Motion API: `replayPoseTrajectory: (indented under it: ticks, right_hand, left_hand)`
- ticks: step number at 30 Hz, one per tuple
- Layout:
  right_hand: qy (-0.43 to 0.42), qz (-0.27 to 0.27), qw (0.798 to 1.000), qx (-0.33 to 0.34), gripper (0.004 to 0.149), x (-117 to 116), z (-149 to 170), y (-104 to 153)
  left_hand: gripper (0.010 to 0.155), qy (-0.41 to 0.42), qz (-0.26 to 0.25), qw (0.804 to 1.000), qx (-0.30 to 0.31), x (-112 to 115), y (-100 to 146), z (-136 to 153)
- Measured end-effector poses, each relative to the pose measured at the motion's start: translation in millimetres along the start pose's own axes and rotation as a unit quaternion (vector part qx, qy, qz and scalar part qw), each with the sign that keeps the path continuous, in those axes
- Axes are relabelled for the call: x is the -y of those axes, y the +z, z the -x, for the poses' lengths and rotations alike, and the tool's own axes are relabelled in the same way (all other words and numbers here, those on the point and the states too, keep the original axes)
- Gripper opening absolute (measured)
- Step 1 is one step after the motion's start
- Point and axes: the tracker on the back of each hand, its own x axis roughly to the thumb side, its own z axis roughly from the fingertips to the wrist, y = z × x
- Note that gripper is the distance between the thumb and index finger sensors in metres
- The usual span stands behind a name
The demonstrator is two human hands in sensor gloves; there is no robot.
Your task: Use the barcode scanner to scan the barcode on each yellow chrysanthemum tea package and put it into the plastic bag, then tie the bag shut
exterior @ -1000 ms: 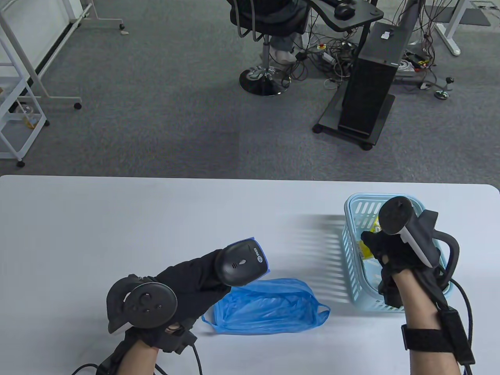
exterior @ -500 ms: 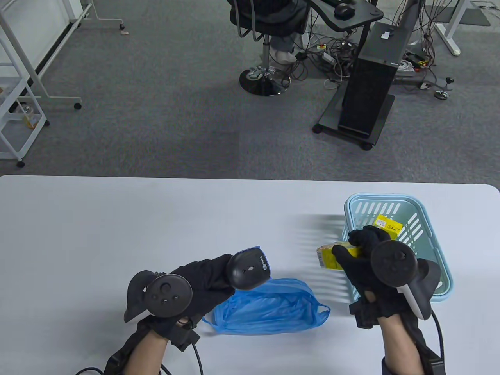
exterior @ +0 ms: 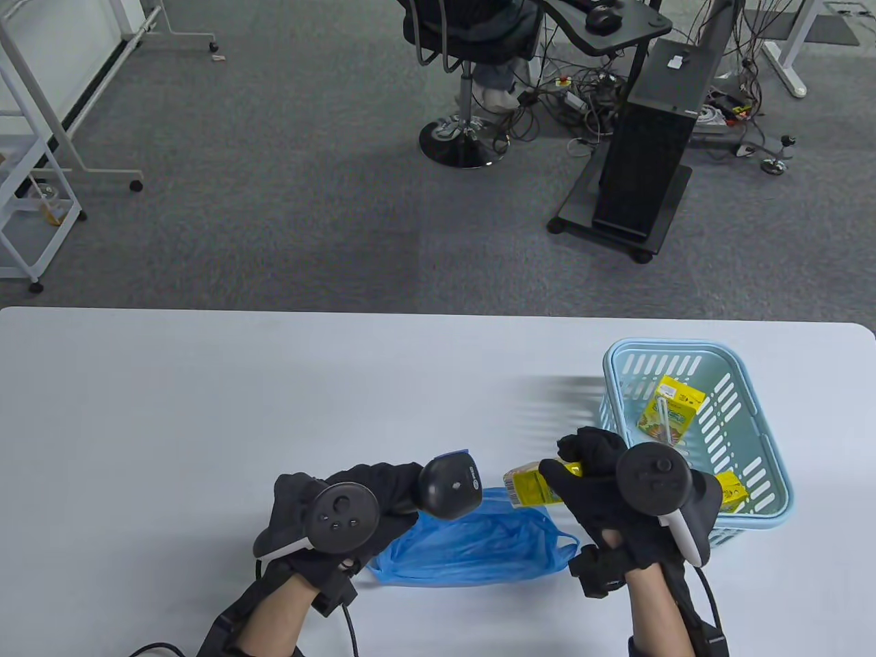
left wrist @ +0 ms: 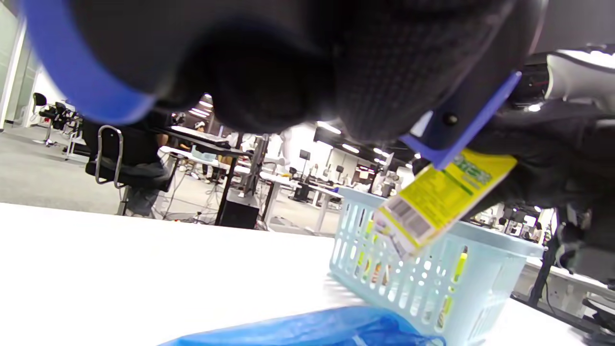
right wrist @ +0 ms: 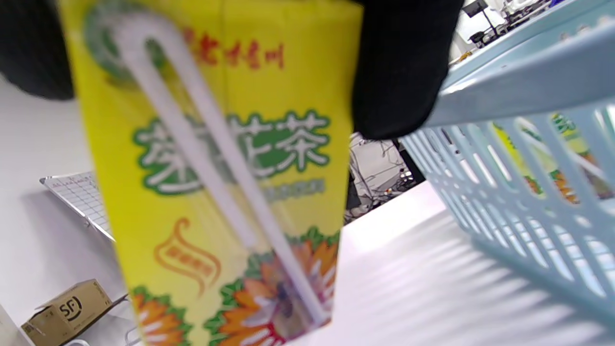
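My left hand (exterior: 373, 496) grips the black barcode scanner (exterior: 452, 487), its head turned right above the blue plastic bag (exterior: 472, 551). My right hand (exterior: 588, 472) holds a yellow chrysanthemum tea package (exterior: 530, 484) just right of the scanner head, above the bag's right end. In the left wrist view the package (left wrist: 432, 204) hangs tilted with its barcode end lowest, under the scanner's blue trim (left wrist: 461, 129). The right wrist view shows the package (right wrist: 221, 173) close up, straw across its front. Two more packages lie in the basket (exterior: 773, 510): one (exterior: 669, 408) at the far side, one (exterior: 729, 490) near my right wrist.
The light blue slotted basket stands at the table's right. The bag lies flat and crumpled near the front edge, handles (exterior: 567, 544) to the right. Beyond the table's far edge is carpet with an office chair (exterior: 465, 82) and a black computer stand (exterior: 650, 137).
My right hand lifted a package out of the basket and carried it left to the scanner. My left hand moved right with the scanner, toward the package.
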Motion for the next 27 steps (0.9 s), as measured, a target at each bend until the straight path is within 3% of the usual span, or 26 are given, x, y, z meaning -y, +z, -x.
replayPoseTrajectory:
  ticks: [12, 19, 27]
  right_hand:
    - [-0.013, -0.016, 1.000, 0.006, 0.065, -5, -5, 1]
    - [-0.031, -0.004, 0.999, 0.006, 0.065, 0, -5, 3]
    - [-0.030, -0.004, 1.000, 0.007, 0.065, 0, -5, 3]
  left_hand:
    - [0.058, -0.063, -0.004, 0.998, 0.010, 19, -3, -21]
    - [0.060, -0.067, 0.037, 0.997, 0.000, 26, -6, -20]
    - [0.059, -0.075, 0.045, 0.996, -0.002, 28, -7, -21]
